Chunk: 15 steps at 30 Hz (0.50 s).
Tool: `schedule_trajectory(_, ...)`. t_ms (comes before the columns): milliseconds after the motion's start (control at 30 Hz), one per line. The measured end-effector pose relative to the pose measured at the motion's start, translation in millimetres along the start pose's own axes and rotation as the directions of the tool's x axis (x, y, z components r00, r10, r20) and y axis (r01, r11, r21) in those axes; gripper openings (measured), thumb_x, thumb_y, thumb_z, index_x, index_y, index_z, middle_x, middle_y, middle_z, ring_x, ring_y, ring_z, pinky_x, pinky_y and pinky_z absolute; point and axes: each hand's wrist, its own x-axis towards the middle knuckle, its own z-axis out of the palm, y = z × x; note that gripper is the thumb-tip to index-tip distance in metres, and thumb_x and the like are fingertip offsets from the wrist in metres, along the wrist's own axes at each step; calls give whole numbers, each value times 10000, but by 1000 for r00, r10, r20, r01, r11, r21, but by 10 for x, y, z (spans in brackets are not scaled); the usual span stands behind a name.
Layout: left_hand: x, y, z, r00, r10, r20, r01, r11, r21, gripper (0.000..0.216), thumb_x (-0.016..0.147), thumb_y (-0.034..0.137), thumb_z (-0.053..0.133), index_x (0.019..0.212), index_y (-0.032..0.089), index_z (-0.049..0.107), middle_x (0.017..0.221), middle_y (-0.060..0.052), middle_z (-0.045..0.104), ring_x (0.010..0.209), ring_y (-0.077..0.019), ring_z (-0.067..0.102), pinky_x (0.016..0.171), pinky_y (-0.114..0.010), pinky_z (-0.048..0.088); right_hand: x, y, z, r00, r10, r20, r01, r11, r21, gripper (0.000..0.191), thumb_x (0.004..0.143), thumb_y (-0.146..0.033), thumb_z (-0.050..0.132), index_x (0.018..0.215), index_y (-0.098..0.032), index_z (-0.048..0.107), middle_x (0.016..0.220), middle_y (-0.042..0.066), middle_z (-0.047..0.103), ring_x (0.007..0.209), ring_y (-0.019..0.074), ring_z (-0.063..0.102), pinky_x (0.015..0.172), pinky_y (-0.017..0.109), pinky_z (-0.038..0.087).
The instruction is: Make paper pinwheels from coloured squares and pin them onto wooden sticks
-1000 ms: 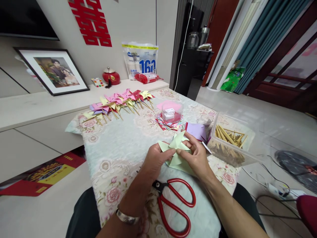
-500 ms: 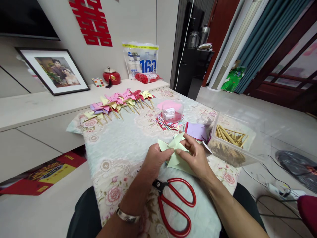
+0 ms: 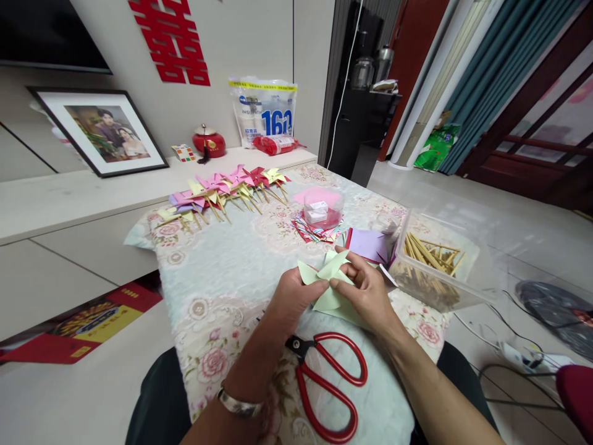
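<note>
Between my two hands is a pale green paper pinwheel (image 3: 332, 269), its corners folded in toward the middle. My left hand (image 3: 296, 293) pinches it from the left, thumb pressed near the centre. From the right, my right hand (image 3: 365, 287) grips it with its thumb at the same spot and the fingers behind the blades. More pale green paper (image 3: 345, 312) lies under the hands. Red-handled scissors (image 3: 328, 386) rest just in front of me, their blades partly hidden by my left forearm.
Finished pinwheels (image 3: 231, 185) on sticks lie at the table's far left. A round clear tub (image 3: 331, 213) stands on patterned paper. Purple paper squares (image 3: 368, 245) lie beside a plastic box (image 3: 440, 287) of wooden sticks. A framed photo (image 3: 104, 157) stands on the cabinet.
The pinwheel has tilted slightly between my fingers, and its left blade has shifted a little to the right. Both hands keep their pinch, and everything else stays in place.
</note>
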Motion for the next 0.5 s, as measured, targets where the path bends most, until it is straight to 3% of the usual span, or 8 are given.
schedule_trajectory(200, 33, -8, -64, 1000, 0, -16, -1, 998, -60, 215, 630, 271, 782, 723, 146, 635, 629, 26, 613, 565, -110, 525, 558, -227, 407, 53, 25, -129, 997, -31, 64, 30, 999, 12, 497, 770, -297, 765, 1236, -198, 624, 917, 33, 692, 791, 162, 640, 740, 298, 513)
schedule_trajectory(367, 12, 87, -85, 999, -36, 9, 37, 985, -170, 237, 617, 246, 778, 797, 146, 661, 678, -2, 654, 608, -145, 586, 608, -261, 473, 58, -5, -239, 984, -142, 109, 156, 979, -131, 515, 820, -229, 726, 1321, -268, 614, 1130, 64, 690, 908, 175, 643, 856, 350, 518)
schedule_trajectory(500, 5, 111, -119, 999, -32, 35, 39, 977, -209, 264, 614, 241, 780, 841, 162, 672, 736, -23, 683, 666, -174, 623, 642, -278, 491, 47, -69, -293, 943, -263, 205, 307, 923, -230, 417, 867, -202, 678, 1263, -333, 667, 1296, 60, 632, 1160, 238, 594, 957, 408, 502)
